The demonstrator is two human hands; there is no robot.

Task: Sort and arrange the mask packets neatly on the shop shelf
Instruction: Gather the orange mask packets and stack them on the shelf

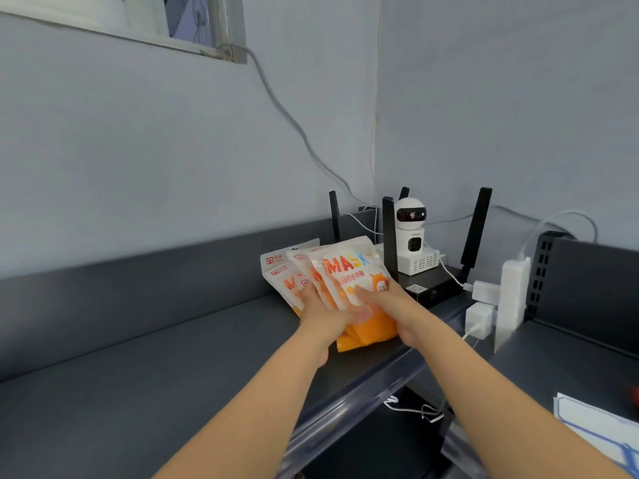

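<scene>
Several white and orange mask packets (340, 271) lie fanned in an overlapping stack near the right end of the dark grey top shelf (173, 357), printed "MASK". My left hand (323, 314) rests on the left side of the stack, fingers spread over the lower packets. Over the front packet lies my right hand (390, 305), fingers flat on its lower orange part. Both hands cover the packets' lower halves.
A black router (432, 283) with upright antennas sits right behind the packets, a white security camera (411, 233) on top of it. White plug adapters and a power strip (508, 299) stand at the right. Cables run up the wall. Papers (594, 430) lie lower right.
</scene>
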